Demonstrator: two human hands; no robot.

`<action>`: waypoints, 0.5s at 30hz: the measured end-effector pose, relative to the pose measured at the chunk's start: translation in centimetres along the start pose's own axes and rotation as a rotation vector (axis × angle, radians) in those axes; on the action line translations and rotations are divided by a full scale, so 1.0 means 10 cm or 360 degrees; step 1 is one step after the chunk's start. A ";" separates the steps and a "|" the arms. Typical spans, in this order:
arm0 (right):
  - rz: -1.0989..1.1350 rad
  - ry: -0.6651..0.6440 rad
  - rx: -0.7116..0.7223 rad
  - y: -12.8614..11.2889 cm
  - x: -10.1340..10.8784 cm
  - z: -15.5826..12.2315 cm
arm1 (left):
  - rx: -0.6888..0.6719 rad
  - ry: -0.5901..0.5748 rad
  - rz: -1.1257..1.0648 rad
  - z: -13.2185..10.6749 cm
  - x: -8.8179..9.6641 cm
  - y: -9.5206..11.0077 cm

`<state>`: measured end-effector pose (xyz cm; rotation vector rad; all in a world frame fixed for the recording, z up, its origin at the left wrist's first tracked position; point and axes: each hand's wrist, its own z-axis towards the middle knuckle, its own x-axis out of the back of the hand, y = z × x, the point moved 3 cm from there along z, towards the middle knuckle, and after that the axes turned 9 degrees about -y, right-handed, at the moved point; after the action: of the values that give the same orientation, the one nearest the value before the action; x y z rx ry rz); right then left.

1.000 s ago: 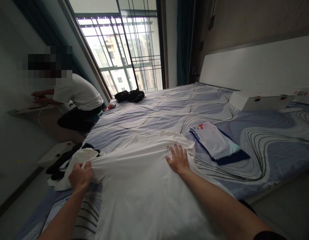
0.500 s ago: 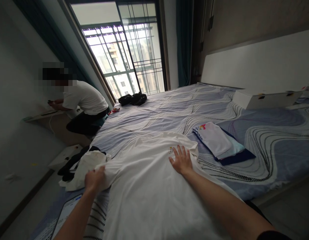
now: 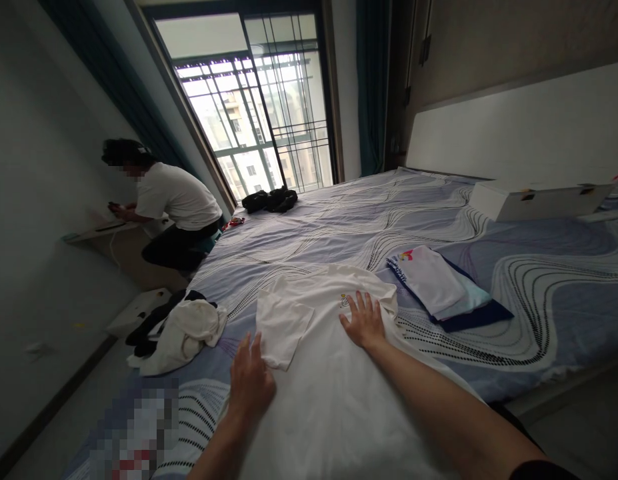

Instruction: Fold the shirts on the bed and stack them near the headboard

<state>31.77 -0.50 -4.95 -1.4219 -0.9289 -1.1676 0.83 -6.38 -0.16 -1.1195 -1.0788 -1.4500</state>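
Note:
A white T-shirt [image 3: 329, 407] lies spread on the bed in front of me, its collar end pointing away. Its left sleeve [image 3: 286, 330] is folded inward over the body of the shirt. Fingers stretched out, my left hand [image 3: 252, 380] rests at the shirt's left edge beside that sleeve. My right hand [image 3: 363, 320] presses flat with spread fingers on the upper right part, next to a small printed motif [image 3: 345, 300]. Both forearms cross over the lower part of the shirt.
Crumpled white and black clothes [image 3: 183, 330] lie to the left. Folded garments [image 3: 443, 290] sit to the right, with a white box [image 3: 539, 200] beyond. Black cloth [image 3: 270, 199] lies near the window. A person [image 3: 173, 200] sits at a small desk, far left.
My left hand has moved right and let go of the left sleeve, which went from stretched outward to folded over the shirt. My right hand stays on the shirt.

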 end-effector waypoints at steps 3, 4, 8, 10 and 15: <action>-0.0010 -0.0012 -0.0007 0.00 0.01 -0.01 | 0.0163 -0.0089 -0.0164 0.04 -0.05 -0.34; -0.0013 -0.0012 -0.0010 0.00 0.01 -0.01 | 0.0189 -0.0156 -0.0231 0.08 -0.02 -0.41; -0.0020 -0.0009 -0.0013 0.00 -0.01 -0.01 | 0.0564 -0.0148 -0.0329 0.17 0.16 -0.57; -0.0022 -0.0008 -0.0005 0.00 -0.02 0.00 | 0.0722 -0.0021 -0.0271 0.13 0.21 -0.63; -0.0032 -0.0009 -0.0011 -0.01 -0.02 0.00 | 0.0472 -0.0014 -0.0152 -0.04 0.06 -0.73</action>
<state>31.64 -0.47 -5.09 -1.4250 -0.9458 -1.1834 -6.47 -5.86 -0.24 -0.8738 -1.3197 -1.3062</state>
